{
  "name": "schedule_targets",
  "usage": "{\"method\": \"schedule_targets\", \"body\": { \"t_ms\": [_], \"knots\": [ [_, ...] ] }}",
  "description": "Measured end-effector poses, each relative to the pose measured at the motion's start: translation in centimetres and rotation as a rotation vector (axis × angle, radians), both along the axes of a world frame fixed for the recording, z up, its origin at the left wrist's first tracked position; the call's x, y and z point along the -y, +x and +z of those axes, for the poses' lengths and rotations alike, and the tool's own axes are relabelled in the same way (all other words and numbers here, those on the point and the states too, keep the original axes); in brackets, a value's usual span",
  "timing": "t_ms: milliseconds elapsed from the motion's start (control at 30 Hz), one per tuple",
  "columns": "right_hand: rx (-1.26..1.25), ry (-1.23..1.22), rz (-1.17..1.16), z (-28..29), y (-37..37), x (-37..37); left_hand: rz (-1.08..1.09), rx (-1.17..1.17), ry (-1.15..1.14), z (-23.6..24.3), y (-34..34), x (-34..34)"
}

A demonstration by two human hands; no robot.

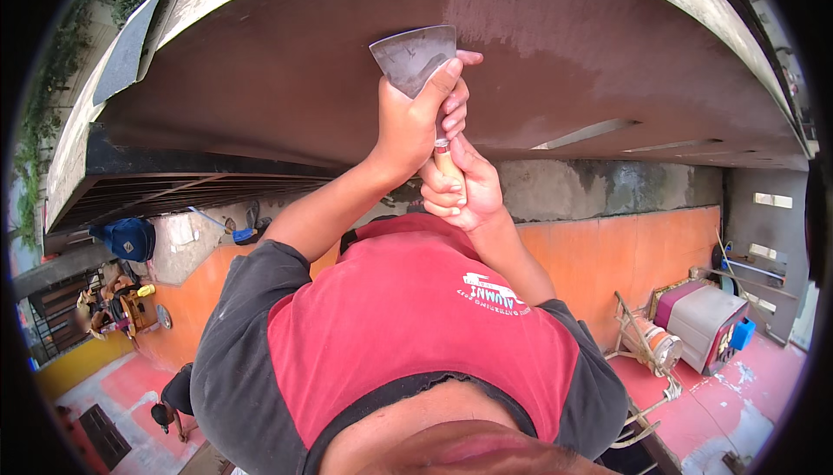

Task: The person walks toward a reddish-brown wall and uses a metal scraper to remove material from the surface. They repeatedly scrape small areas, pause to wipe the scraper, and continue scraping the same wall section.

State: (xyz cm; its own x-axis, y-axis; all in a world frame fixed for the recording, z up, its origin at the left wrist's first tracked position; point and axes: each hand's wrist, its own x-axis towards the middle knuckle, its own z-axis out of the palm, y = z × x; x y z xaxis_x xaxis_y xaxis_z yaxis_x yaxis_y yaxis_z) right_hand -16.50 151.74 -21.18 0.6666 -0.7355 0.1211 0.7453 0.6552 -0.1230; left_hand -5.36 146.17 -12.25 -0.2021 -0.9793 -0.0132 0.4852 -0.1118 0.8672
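Both my hands are on one broad-bladed scraper (415, 52), its grey metal blade flaring upward against a brown surface (286, 67). My left hand (415, 119) is closed round the lower blade and neck, thumb pressed on the blade face and fingertips showing at its right side. Just below, my right hand (473, 187) wraps the pale wooden handle (447, 167). The blade's wide edge appears to lie at or very near the brown surface; exact contact is hard to tell. To the right of the blade, the surface has an uneven, darker patch with a ragged border.
Pale slots (586, 133) break the brown surface at right. Dark slats (165, 193) run along the left. An orange wall (607, 254) spans behind me. A blue bag (126, 238) hangs left; another person (178, 393) bends lower left. A bucket (664, 349) stands at right.
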Motion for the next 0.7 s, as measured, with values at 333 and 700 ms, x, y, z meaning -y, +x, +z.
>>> {"method": "schedule_targets", "body": {
  "t_ms": [333, 700],
  "knots": [
    [0.035, 0.06, -0.013, -0.9, 0.5, -1.0, -0.03, 0.0, 0.024, -1.2, 0.2, 0.0],
    [-0.065, -0.04, -0.113, 1.1, 0.2, 0.1, -0.013, -0.023, -0.092, 0.9, -0.1, 0.7]
  ]
}}
